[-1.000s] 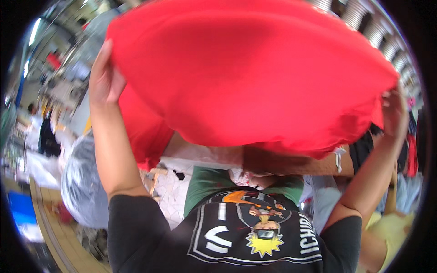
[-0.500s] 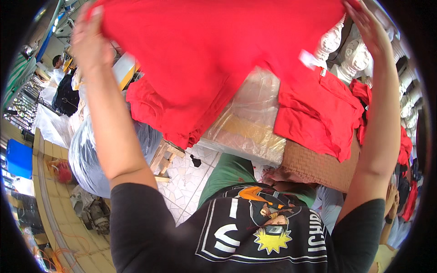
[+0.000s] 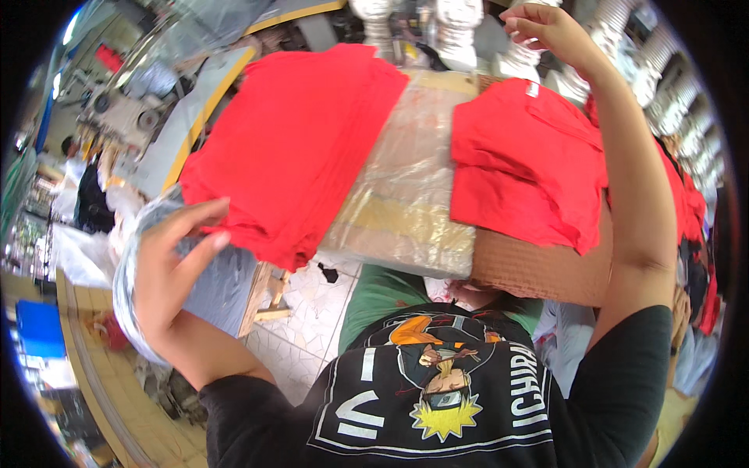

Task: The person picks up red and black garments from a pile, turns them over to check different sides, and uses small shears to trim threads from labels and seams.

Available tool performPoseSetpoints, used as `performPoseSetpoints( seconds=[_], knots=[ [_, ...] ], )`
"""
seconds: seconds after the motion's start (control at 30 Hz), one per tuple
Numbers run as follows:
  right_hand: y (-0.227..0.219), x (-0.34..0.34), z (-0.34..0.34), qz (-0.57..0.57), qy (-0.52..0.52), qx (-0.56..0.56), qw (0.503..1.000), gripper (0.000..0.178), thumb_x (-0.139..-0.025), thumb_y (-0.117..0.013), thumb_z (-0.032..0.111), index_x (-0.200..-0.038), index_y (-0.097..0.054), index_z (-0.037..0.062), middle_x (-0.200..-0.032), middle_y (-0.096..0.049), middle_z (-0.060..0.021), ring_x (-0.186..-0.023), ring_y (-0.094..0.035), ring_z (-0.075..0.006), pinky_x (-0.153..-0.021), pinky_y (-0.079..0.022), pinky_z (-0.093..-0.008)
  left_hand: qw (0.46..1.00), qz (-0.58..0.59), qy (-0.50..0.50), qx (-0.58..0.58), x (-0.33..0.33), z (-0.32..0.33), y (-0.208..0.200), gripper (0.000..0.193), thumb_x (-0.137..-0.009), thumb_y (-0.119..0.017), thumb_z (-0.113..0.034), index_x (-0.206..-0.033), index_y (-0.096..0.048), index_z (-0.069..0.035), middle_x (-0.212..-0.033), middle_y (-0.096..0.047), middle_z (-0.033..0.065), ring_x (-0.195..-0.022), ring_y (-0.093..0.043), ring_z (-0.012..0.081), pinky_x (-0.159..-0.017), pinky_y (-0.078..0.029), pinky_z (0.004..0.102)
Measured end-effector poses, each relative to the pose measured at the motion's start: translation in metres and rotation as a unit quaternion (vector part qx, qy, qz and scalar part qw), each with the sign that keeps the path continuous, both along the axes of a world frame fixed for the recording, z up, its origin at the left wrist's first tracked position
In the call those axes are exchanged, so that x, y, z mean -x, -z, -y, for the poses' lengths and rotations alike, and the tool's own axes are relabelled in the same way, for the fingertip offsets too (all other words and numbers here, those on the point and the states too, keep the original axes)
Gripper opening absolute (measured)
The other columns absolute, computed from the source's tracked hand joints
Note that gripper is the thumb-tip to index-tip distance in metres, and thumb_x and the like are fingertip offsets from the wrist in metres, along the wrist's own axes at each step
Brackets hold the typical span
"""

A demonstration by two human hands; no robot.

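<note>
A stack of red cloth garments [image 3: 292, 132] lies at the left of the work surface, its top piece spread fairly flat. My left hand [image 3: 175, 257] is at the near left corner of this stack, thumb and fingers apart around the cloth edge without visibly gripping it. Over on the right, a second red garment [image 3: 523, 168] lies loosely folded, a small white label at its far edge. Beyond that garment my right hand [image 3: 550, 35] is raised in the air, fingers loosely bent and apart, holding nothing.
Between the red piles is a plastic-wrapped package [image 3: 413, 199]. A brown box [image 3: 538, 269] supports the right garment. White balusters [image 3: 460, 31] stand along the far side. A grey table with a yellow edge [image 3: 199, 117] is at far left, and a wooden stool [image 3: 269, 300] is below the stack.
The red garment stretched between both hands now lies on the left stack, let go. My left hand has come down to the stack's near corner; my right hand has moved a little left, still raised.
</note>
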State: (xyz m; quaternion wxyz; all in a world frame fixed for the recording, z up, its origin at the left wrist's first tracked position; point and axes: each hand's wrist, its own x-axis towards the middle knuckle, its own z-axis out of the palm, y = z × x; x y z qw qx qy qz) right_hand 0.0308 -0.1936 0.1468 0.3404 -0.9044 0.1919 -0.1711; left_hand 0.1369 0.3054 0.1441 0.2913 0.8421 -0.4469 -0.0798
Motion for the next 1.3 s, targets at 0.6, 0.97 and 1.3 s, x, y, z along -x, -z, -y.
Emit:
performPoseSetpoints(
  seconds=[0.6,0.97,1.3],
  knots=[
    [0.170,0.261,0.073,-0.094,0.225,0.101,0.964,0.035,-0.079,-0.070,0.015,-0.111,-0.063,0.0014,-0.107,-0.065,-0.0150,-0.097,-0.064,-0.0268,-0.087,-0.049,-0.0356,0.443,-0.284,0.822,-0.218,0.121,0.268,0.023,0.022,-0.087,-0.066,-0.023,-0.100,-0.065,-0.006,-0.099,-0.066,0.0065,-0.091,-0.063,0.0233,-0.077,-0.048,0.0346],
    [0.184,0.131,0.074,0.227,0.316,0.072,0.918,0.019,-0.082,-0.058,0.010,-0.099,-0.065,0.0071,-0.091,-0.065,-0.0196,-0.075,-0.064,-0.0367,-0.063,-0.053,-0.0458,0.717,-0.611,0.332,-0.059,0.116,0.298,0.191,0.045,-0.098,-0.049,-0.039,-0.128,-0.051,-0.005,-0.119,-0.058,0.0026,-0.108,-0.055,0.0122,-0.092,-0.045,0.0286],
    [0.120,0.162,-0.084,0.014,0.078,0.175,0.981,0.042,-0.073,-0.076,0.028,-0.103,-0.056,0.0070,-0.086,-0.066,-0.0175,-0.075,-0.066,-0.0345,-0.065,-0.053,-0.0448,0.685,-0.667,0.060,0.287,0.041,0.311,0.082,0.038,-0.090,-0.064,-0.021,-0.123,-0.054,-0.005,-0.120,-0.061,0.0089,-0.109,-0.060,0.0223,-0.099,-0.047,0.0397]
  ],
)
